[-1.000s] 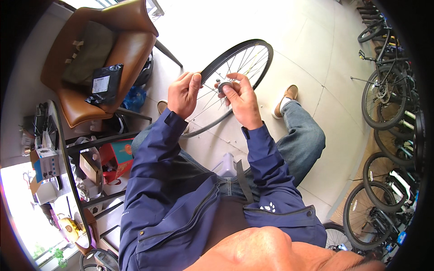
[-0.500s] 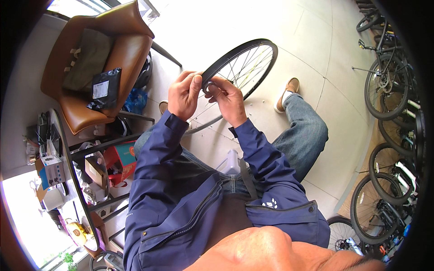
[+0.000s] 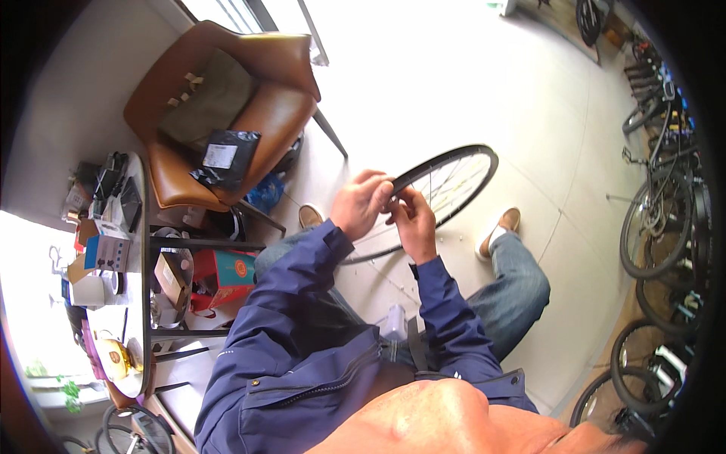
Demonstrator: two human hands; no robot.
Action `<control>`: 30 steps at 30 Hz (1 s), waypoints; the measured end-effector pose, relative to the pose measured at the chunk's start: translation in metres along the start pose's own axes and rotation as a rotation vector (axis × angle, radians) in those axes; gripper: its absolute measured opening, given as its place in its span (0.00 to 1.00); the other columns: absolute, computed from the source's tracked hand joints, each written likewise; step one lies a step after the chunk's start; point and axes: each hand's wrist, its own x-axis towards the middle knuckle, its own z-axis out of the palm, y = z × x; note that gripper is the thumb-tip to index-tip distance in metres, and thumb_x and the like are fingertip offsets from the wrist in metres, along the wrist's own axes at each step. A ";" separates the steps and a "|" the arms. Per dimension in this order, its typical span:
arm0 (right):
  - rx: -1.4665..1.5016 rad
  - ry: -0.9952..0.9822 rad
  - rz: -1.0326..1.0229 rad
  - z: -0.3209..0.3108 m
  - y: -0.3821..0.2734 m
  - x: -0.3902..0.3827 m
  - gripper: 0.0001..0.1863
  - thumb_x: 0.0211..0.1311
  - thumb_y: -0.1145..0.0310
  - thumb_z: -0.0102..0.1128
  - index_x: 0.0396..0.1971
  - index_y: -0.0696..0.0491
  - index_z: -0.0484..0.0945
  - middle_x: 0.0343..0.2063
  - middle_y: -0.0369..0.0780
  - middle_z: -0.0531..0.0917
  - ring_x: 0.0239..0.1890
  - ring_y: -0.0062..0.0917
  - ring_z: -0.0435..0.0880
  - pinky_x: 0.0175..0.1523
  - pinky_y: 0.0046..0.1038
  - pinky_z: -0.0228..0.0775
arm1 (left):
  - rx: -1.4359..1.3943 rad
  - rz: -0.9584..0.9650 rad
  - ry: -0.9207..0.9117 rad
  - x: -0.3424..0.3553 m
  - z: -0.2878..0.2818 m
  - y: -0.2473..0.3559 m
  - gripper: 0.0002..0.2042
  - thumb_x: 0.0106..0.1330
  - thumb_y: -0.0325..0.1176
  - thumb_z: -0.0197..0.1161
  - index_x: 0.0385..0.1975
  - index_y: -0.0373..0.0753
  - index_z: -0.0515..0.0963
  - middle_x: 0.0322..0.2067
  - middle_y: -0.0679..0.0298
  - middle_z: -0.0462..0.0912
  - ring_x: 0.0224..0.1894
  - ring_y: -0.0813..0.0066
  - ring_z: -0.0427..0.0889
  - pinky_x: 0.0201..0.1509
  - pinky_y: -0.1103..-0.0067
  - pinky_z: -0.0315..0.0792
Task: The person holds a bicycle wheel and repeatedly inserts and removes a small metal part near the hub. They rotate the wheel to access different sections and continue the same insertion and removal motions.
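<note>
A spoked bicycle wheel (image 3: 452, 155) with a black rim is tilted in front of me. My left hand (image 3: 360, 201) is closed on its rim at the near upper left, thumb pressed against it. Just to the right, my right hand (image 3: 414, 221) has its fingers curled close under the same part of the rim, around a small item that is mostly hidden and too small to make out.
A brown chair (image 3: 166, 181) with a black package (image 3: 227, 155) stands left. Below it is a cluttered table (image 3: 138, 318) beside a red box (image 3: 227, 276). Parked bicycles (image 3: 652, 227) line the right side. A pale plastic object (image 3: 395, 321) lies between my legs.
My right hand has moved left, up against the rim beside my left hand, hiding the round grey piece seen earlier. The whole view has shifted, placing hands and wheel lower in frame.
</note>
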 end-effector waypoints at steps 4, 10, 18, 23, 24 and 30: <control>-0.247 0.005 -0.033 -0.001 -0.003 -0.001 0.26 0.70 0.75 0.77 0.65 0.56 0.81 0.37 0.36 0.93 0.41 0.17 0.93 0.47 0.23 0.84 | 0.024 0.066 0.046 0.004 0.001 -0.002 0.19 0.86 0.49 0.60 0.53 0.38 0.89 0.52 0.49 0.88 0.44 0.49 0.91 0.50 0.65 0.85; -0.337 -0.015 -0.095 0.002 -0.003 -0.002 0.23 0.80 0.61 0.71 0.65 0.57 0.79 0.38 0.40 0.93 0.37 0.23 0.95 0.41 0.26 0.88 | 0.037 0.137 0.042 0.003 0.001 -0.003 0.16 0.83 0.41 0.66 0.54 0.33 0.88 0.52 0.50 0.88 0.48 0.56 0.89 0.53 0.68 0.83; -0.195 -0.187 -0.060 -0.013 0.007 0.003 0.15 0.89 0.62 0.56 0.62 0.57 0.79 0.39 0.37 0.90 0.39 0.20 0.94 0.37 0.23 0.85 | 0.151 0.144 0.068 0.002 0.003 -0.004 0.14 0.75 0.39 0.73 0.46 0.32 0.89 0.49 0.51 0.88 0.49 0.52 0.89 0.54 0.66 0.83; 0.075 -0.266 0.076 -0.020 0.010 0.004 0.12 0.83 0.68 0.65 0.57 0.55 0.77 0.41 0.36 0.89 0.40 0.19 0.91 0.40 0.21 0.81 | 0.190 0.100 0.076 0.000 0.004 -0.004 0.15 0.73 0.40 0.76 0.45 0.33 0.89 0.48 0.52 0.89 0.49 0.52 0.89 0.54 0.65 0.83; 0.115 -0.276 0.093 -0.020 0.011 0.005 0.13 0.82 0.69 0.67 0.57 0.54 0.76 0.41 0.36 0.88 0.40 0.18 0.91 0.41 0.21 0.80 | 0.196 0.098 0.074 0.000 0.004 -0.004 0.15 0.72 0.40 0.76 0.45 0.32 0.89 0.48 0.52 0.89 0.49 0.51 0.88 0.54 0.65 0.83; 0.138 -0.264 0.160 -0.018 0.014 0.006 0.19 0.76 0.72 0.73 0.58 0.54 0.74 0.40 0.34 0.86 0.37 0.15 0.85 0.39 0.20 0.78 | 0.191 0.120 0.060 0.001 0.005 -0.004 0.16 0.72 0.40 0.76 0.48 0.32 0.88 0.49 0.52 0.89 0.51 0.50 0.88 0.56 0.64 0.82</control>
